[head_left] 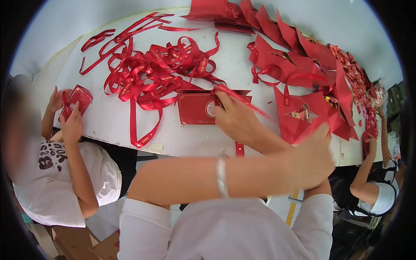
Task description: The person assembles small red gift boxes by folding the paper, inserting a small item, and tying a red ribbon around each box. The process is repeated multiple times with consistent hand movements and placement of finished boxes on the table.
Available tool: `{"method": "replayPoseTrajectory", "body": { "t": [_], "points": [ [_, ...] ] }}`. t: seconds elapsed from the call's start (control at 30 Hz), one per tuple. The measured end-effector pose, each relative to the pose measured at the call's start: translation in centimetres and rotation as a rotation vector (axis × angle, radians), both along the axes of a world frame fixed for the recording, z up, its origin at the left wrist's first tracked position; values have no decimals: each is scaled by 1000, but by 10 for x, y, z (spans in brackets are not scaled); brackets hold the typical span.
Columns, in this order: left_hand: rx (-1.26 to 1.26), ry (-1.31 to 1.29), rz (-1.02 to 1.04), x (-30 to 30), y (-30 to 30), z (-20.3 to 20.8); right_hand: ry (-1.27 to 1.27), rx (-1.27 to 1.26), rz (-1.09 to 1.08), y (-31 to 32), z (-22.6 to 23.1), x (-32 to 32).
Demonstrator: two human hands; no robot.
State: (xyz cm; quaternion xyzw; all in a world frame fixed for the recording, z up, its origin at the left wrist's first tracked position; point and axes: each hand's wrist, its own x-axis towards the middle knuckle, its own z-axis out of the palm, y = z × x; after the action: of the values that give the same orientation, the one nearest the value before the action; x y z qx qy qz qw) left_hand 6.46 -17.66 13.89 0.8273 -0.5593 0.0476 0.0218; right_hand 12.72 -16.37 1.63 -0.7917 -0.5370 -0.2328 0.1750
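Note:
A red gift box [190, 108] with a round pale emblem and gold print sits in front of me near the table's front edge. My right hand [238, 117] is closed at its top edge, pinching a red ribbon [234, 94]. One ribbon length slants right over the hand; another red ribbon piece [239, 149] hangs below the table edge. My left arm, with a pale bracelet [222, 177], crosses over my right forearm. Smeared by motion, my left hand [310, 158] is at the right, in front of the open red boxes; its fingers are unclear.
Tangled red ribbons [147, 73] heap left of centre. Open red boxes [299, 117] crowd the right side, beside small wrapped red pieces [346, 60]. Flat red boxes [208, 11] are stacked at the back. A person at left holds a red box [79, 99]; another person works at right.

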Motion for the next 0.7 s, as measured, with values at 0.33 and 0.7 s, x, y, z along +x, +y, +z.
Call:
{"method": "replayPoseTrajectory", "body": {
  "t": [0.33, 0.7],
  "points": [
    [-642, 243, 1217, -22, 147, -60, 699, 321, 48, -11, 17, -28],
    [-1219, 545, 1057, -11, 147, -110, 251, 191, -187, -23, 52, -4]
  ]
}}
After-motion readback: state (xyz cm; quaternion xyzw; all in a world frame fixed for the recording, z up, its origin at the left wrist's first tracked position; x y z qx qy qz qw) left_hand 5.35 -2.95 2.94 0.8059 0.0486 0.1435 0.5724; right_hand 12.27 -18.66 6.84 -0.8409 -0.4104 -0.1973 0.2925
